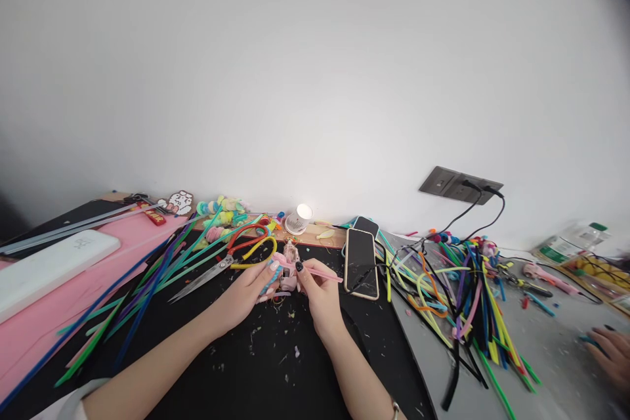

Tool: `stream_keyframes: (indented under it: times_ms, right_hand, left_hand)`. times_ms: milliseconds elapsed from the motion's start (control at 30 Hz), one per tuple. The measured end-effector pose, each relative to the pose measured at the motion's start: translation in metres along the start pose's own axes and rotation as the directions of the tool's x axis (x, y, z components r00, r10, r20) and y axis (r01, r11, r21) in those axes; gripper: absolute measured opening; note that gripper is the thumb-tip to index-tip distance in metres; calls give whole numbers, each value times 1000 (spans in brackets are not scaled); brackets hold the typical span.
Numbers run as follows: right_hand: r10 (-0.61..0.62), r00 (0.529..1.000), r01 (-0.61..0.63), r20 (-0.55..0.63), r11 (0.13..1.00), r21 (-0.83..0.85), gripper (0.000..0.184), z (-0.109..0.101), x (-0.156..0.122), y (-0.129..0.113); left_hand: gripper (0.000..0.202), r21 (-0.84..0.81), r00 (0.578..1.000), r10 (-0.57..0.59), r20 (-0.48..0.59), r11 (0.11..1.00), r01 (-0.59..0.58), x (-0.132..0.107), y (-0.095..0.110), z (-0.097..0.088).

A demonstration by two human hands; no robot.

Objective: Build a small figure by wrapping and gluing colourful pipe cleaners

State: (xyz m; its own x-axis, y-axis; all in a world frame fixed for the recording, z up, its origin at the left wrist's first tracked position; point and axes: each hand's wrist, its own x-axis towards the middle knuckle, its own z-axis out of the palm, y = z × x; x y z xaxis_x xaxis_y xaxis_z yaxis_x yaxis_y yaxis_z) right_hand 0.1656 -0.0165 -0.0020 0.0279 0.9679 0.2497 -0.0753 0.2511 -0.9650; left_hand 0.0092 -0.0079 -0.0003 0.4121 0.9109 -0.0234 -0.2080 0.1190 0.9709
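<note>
Over the black mat (256, 374), my left hand (249, 295) is closed, its fingers pinching a small pink and blue fuzzy piece (270, 281). My right hand (322, 295) grips a pink pipe cleaner (325, 273) between thumb and fingers; its free end points right. Between the hands sits a pale pink object (290, 259), partly hidden, whose kind I cannot make out. Large scissors (219, 267) with red and yellow handles lie open, left of my left hand. Right of my right hand lies a phone (361, 264) with a cable across it.
Pipe cleaners (487, 308) of many colours lie heaped at right, others (157, 289) at left. A paper cup (298, 218) stands by the wall. Cables run from a wall socket (460, 185). A white case (59, 269) lies far left. Another person's hand (610, 351) is at far right.
</note>
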Motion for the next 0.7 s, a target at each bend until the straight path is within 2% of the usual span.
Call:
stream_keyframes:
  times_ms: [100,167,267,400,567,667,700]
  right_hand:
    - [-65,998,66,19,992,-106,27,0,-3,-6]
    - [-144,988,154,56,956,-251,27,1,-7,-10]
    - [-278,952,306,128,843,-442,23,1,-13,-13]
    - [-398,890,453,223,704,-548,19,3,-20,-13]
    - [-411,847,529,336,605,-594,16,3,-21,-10]
    - [-332,867,499,372,604,-621,12,2,-15,-11]
    - [-310,874,486,375,598,-638,16,0,-12,-12]
  left_hand:
    - [33,47,999,21,-33,999,-20,0,1,-1]
    - [33,113,995,67,-70,992,-58,0,-1,-3]
    - [29,230,979,164,-119,964,-133,1,-3,-5]
    - [25,349,954,265,-144,915,-201,0,-1,-5]
    - [20,314,944,303,-130,916,-251,-1,2,-3]
    - [23,276,946,267,-185,938,-210,2,1,-6]
    - [24,237,949,237,-209,954,-186,4,0,-7]
